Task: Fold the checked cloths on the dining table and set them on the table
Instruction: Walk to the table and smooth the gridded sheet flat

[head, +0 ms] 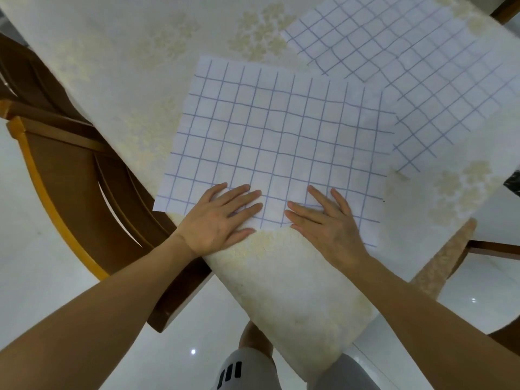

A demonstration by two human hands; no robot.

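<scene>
From the head view, looking down: the near checked cloth [277,142] lay spread flat on the counter [112,66], white with a blue grid, its near edge close to the counter's rim. Both hands were down on that near edge. The left hand [222,220] rested palm-down on the cloth's near-left part, fingers [244,194] straight and slightly spread, pressing the fabric and holding nothing. The right hand [329,223] lay flat beside it on the near-right part, fingers [318,197] also straight and splayed, thumb pointing toward the left hand. The 2 hands were near each other but apart, a strip of cloth showing between them.

A second checked cloth [422,71] lay further back and to the right, also opened flat, its near corner tucked under the far-right edge of the first one. The counter carried a cream covering with pale gold flower patches. A wooden chair [70,170] stood at the left, just beside the counter's edge. Below, grey shorts [247,370] showed above a glossy white floor [28,235].
</scene>
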